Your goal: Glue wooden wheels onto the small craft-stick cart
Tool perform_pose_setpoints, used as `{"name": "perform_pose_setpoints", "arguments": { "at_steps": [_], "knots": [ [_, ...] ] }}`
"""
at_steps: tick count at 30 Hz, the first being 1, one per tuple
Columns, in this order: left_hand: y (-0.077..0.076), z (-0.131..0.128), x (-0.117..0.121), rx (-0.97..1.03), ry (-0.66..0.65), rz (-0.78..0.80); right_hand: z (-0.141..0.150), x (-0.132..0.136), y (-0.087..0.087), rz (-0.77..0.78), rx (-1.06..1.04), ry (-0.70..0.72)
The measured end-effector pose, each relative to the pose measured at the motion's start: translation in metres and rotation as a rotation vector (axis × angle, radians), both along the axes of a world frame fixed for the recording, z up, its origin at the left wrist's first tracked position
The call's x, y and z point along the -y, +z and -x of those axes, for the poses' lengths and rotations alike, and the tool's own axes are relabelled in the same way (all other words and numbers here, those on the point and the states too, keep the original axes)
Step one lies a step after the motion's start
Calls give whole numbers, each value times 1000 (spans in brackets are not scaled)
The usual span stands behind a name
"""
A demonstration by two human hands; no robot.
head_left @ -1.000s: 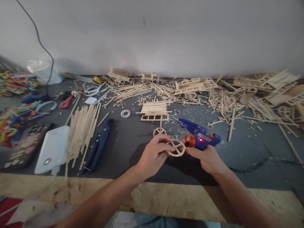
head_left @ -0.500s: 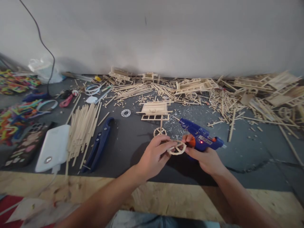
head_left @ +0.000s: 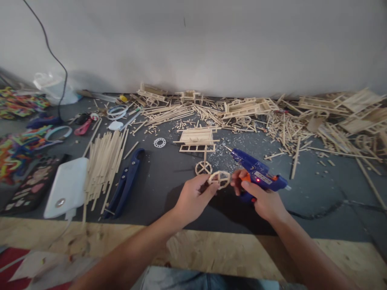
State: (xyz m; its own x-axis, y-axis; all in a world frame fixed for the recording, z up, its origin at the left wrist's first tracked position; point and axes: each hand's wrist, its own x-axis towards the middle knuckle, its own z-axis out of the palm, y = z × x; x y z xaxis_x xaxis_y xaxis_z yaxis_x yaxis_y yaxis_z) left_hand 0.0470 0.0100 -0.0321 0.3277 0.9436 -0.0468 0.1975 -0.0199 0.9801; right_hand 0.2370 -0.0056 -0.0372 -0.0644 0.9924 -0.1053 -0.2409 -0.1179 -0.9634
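My left hand [head_left: 193, 197] pinches the rim of a small spoked wooden wheel [head_left: 224, 180] between thumb and fingers. Just right of it, my right hand [head_left: 263, 197] is wrapped round the handle of a blue glue gun [head_left: 254, 167], fingers near its orange trigger. The gun's nozzle points up and left, and a red light glows on its side. Beyond my left hand, a second spoked wheel [head_left: 203, 168] joins a thin stick that runs toward a small wooden cart body [head_left: 196, 139].
Loose wooden sticks [head_left: 104, 165], a blue cutter [head_left: 123, 183], a white power bank [head_left: 67, 187] and a phone [head_left: 28, 185] lie to the left. A white ring [head_left: 160, 142] sits near the cart. Stick scraps and wooden models [head_left: 249, 108] line the wall.
The wheel has moved slightly left and up with my left hand and turned. My right hand has parted from it and now grips the glue gun's handle, with the gun shifted slightly right.
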Motion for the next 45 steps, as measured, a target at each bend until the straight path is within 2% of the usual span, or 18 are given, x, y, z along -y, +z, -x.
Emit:
{"name": "perform_pose_setpoints", "arguments": {
  "at_steps": [3,8,12,15,21,33,45],
  "knots": [
    [1,-4,-3,184,61,205,-5,-3,1,-23,31,18],
    [3,-7,-7,372,134,324,-15,0,7,24,297,31],
    [3,-7,-8,444,165,385,-19,5,7,108,448,19],
    [1,-7,-7,453,186,384,-20,8,6,124,516,13],
    [-5,-7,-5,407,211,326,-16,11,8,160,510,5],
    [-7,-7,-5,409,195,291,-24,8,0,149,650,139],
    [-7,-7,-6,419,195,288,-24,9,0,122,680,165]
  ]
}}
